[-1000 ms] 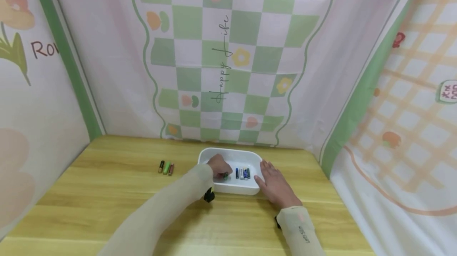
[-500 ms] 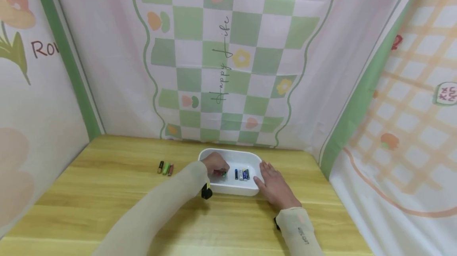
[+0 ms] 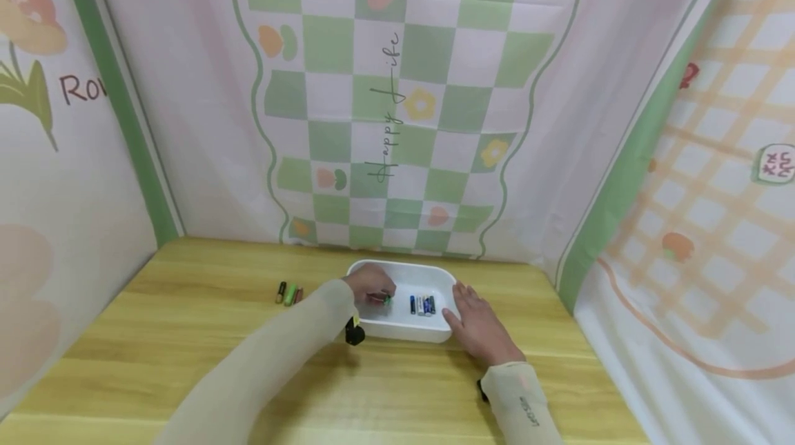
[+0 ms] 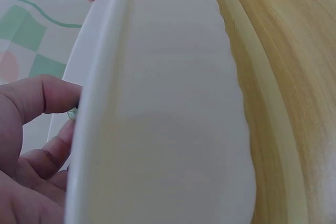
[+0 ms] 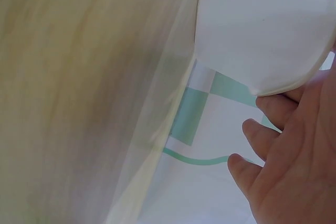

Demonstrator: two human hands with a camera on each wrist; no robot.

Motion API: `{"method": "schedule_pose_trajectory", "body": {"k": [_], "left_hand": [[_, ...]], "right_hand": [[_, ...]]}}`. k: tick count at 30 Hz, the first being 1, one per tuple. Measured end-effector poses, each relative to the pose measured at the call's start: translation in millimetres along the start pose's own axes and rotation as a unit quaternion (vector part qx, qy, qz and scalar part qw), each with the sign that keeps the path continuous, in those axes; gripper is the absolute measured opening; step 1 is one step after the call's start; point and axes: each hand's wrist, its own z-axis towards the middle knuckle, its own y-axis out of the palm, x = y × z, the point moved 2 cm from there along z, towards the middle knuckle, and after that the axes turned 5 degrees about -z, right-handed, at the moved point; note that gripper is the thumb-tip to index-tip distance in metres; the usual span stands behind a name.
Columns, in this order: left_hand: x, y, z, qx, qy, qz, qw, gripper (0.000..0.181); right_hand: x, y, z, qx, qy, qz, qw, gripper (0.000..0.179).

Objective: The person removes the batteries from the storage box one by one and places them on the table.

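A white tray (image 3: 397, 332) stands on the wooden table, and my left hand (image 3: 370, 283) reaches down into its left half. Between thumb and forefinger, that hand pinches a small green battery (image 3: 387, 300); in the left wrist view only a bit of the green battery (image 4: 72, 113) shows behind the tray wall. To the right of it, several batteries (image 3: 422, 305) lie side by side on the tray floor. My right hand (image 3: 483, 324) rests against the tray's right end, fingers extended along the rim. Those fingers (image 5: 262, 140) also show spread in the right wrist view, beside the tray wall.
Three more batteries (image 3: 290, 293) lie in a row on the wooden table (image 3: 155, 314), left of the tray: one dark, one green, one reddish. My left sleeve partly covers the reddish one. A patterned cloth (image 3: 397, 155) hangs behind the table's back edge.
My left hand has shifted slightly left inside the tray, still pinching the green battery. The right hand stays at the tray's right end.
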Motion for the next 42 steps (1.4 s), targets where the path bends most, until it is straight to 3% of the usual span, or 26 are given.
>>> {"method": "schedule_pose_trajectory", "body": {"k": [6,19,25,35,42], "left_hand": [[0.8,-4.2,-2.2,-0.004,-0.015,-0.033,0.9993,0.019],[6.3,-14.0,-10.5,-0.069,-0.005,-0.06,0.9958,0.029],[10.5,-18.4,-19.5,-0.078,-0.002,-0.066,0.9948,0.033],[9.7,-29.5,-22.7,-0.08,0.005,-0.08,0.9935,0.032],[9.0,-39.9,-29.6,-0.084,0.007,-0.097,0.9917,0.019]], "right_hand": [[0.7,-0.9,0.3,0.0,0.0,0.003,1.0,0.07],[1.4,-0.8,1.2,-0.002,-0.001,0.007,1.0,0.07],[0.7,-2.0,0.8,-0.005,0.002,0.013,0.9999,0.07],[0.2,-2.1,1.5,-0.008,0.003,0.005,0.9999,0.068],[-3.7,-4.0,-0.2,0.001,-0.004,-0.015,0.9999,0.069]]}}
